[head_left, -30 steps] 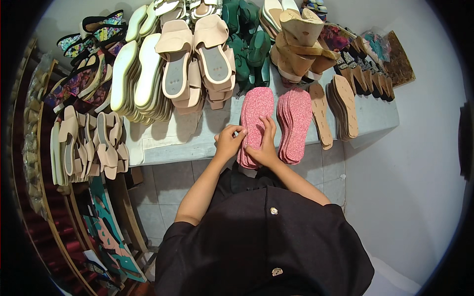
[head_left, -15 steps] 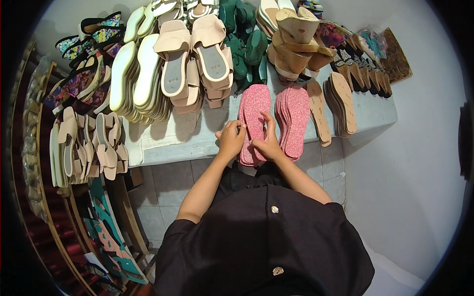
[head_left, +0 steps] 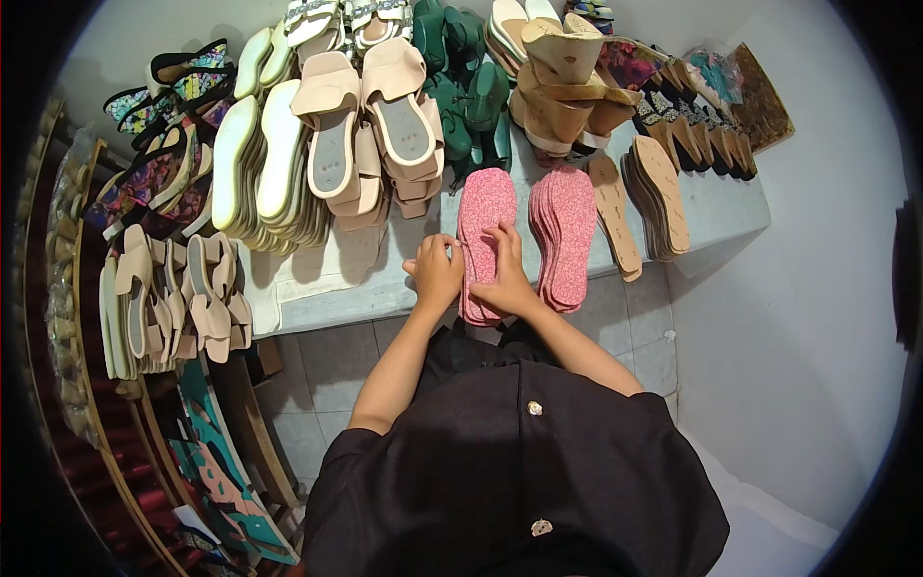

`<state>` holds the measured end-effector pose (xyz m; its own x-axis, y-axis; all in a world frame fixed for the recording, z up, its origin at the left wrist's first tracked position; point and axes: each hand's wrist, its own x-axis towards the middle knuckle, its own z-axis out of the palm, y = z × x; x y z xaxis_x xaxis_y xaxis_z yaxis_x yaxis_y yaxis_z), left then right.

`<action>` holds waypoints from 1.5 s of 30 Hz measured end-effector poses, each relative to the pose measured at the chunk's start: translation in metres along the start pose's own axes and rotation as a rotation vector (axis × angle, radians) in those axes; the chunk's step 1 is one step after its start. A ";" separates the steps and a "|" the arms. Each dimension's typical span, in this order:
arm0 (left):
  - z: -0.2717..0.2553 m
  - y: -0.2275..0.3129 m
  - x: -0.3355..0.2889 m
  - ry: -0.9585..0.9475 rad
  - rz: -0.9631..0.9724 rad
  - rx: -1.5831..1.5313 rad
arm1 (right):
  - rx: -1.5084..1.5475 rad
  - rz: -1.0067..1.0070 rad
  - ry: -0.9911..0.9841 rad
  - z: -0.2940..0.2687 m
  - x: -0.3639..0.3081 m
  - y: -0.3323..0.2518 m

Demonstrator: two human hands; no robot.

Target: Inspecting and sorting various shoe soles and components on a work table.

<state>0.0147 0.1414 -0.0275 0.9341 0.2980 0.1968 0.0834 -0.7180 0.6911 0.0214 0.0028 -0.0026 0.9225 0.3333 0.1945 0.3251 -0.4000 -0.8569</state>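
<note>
Two stacks of pink patterned insoles lie near the table's front edge: a left stack [head_left: 487, 192] in front of me and a right stack [head_left: 565, 226] beside it. At the left edge of the left stack is my left hand [head_left: 437, 274], its fingers bent in; whether it holds anything is hidden. My right hand [head_left: 504, 277] rests over the lower right part of the same stack. Its fingers stretch across the top insole, the thumb apart from them.
Tan insoles [head_left: 659, 192] stand stacked to the right. Behind are cream insoles [head_left: 236, 159], beige slides [head_left: 399, 106], green shoes [head_left: 486, 101] and tan wedge soles [head_left: 567, 87]. More beige sandals [head_left: 207, 279] sit at the left end of the table [head_left: 731, 216]. A white wall [head_left: 817, 288] bounds the right.
The right hand's fingers have shifted left and down, farther over the top pink insole. My left hand stays beside the stack with its fingers bent. The whole view has shifted slightly.
</note>
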 end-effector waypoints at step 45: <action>-0.024 0.013 0.027 -0.071 -0.059 -0.816 | 0.075 -0.075 -0.116 -0.042 -0.010 -0.022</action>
<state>0.0328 0.1550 0.0031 0.9580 0.2609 0.1192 -0.1205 -0.0110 0.9926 0.0140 -0.0277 0.0348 0.8645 0.4581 0.2069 0.3721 -0.3066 -0.8761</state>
